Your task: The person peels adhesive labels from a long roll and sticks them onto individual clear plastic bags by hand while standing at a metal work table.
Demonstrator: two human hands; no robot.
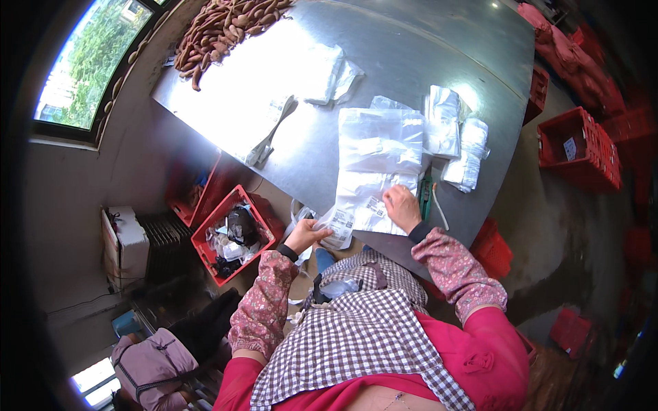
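My left hand (307, 236) pinches a strip of printed labels (340, 226) at the near edge of the metal table (303, 174). A stack of clear plastic bags (380, 149) lies flat before me. On its near part sits a white label (374, 206) bearing print and a code. My right hand (403, 208) rests on the bags beside that label, fingers curled down; whether they grip anything is hidden. Just right of the bags is a green tool (425, 198), partly covered, with a thin pale strip (439, 205) next to it.
Bundled bags (443, 120) lie at the right, more bags (326, 74) farther back. A folded label strip (272, 131) lies left. Sweet potatoes (226, 33) heap at the far left corner. A red crate (241, 236) of plastic waste stands below. A person (154, 365) is at lower left.
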